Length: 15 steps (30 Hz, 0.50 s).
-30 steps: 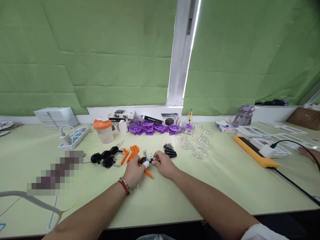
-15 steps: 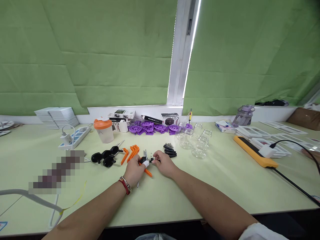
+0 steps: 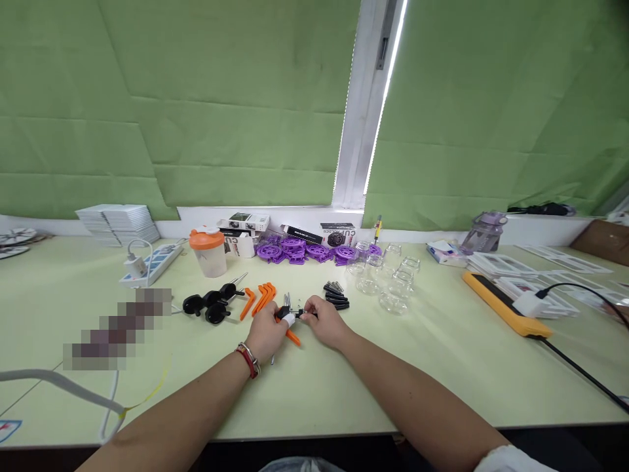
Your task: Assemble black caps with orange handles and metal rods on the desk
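Dial centred on your hands, 12 straight ahead. Your left hand (image 3: 268, 331) grasps the black piece (image 3: 284, 313) at centre, an orange lever (image 3: 293, 337) jutting toward 5. Your right hand (image 3: 325, 323) pinches its 3 o'clock end; fingertips hide the exact contact. Metal pins (image 3: 287, 299) show at 12; cannot tell if attached. Risk: if your 2 grips pull unevenly, the piece could twist and shed a small part. Springs (image 3: 335, 286) and black tubes (image 3: 337, 301) near, at 2: a careless right-hand sweep could scatter them.
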{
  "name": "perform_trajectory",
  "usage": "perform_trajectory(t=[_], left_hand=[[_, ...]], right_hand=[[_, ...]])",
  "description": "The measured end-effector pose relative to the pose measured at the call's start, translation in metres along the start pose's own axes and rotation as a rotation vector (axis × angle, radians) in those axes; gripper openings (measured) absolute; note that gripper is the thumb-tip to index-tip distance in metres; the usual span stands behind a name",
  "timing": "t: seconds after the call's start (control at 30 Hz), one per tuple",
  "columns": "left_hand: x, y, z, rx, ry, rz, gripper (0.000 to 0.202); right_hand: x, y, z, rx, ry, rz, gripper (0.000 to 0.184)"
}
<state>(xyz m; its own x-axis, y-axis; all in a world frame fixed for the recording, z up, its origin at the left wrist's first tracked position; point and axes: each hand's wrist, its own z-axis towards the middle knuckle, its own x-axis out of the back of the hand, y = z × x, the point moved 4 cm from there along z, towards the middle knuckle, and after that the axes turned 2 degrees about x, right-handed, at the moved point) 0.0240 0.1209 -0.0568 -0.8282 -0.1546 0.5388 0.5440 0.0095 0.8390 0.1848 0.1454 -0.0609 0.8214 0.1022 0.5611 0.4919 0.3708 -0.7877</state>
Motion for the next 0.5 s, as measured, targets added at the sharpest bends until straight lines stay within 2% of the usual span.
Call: perform_trajectory(t=[0.33,0.5], left_hand=[[0.0001,0.0001,0.0002,-0.001,0.009,-0.008,0.016],[0.0005,0.0009,0.0004,0.011,0.01,0.01,0.014]], right_hand=[[-0.0001,-0.0001,-0.0002,0.006,0.012,0.025,0.011],[0.0001,-0.0009,-0.0007,-0.008,0.006,0.014,0.005]])
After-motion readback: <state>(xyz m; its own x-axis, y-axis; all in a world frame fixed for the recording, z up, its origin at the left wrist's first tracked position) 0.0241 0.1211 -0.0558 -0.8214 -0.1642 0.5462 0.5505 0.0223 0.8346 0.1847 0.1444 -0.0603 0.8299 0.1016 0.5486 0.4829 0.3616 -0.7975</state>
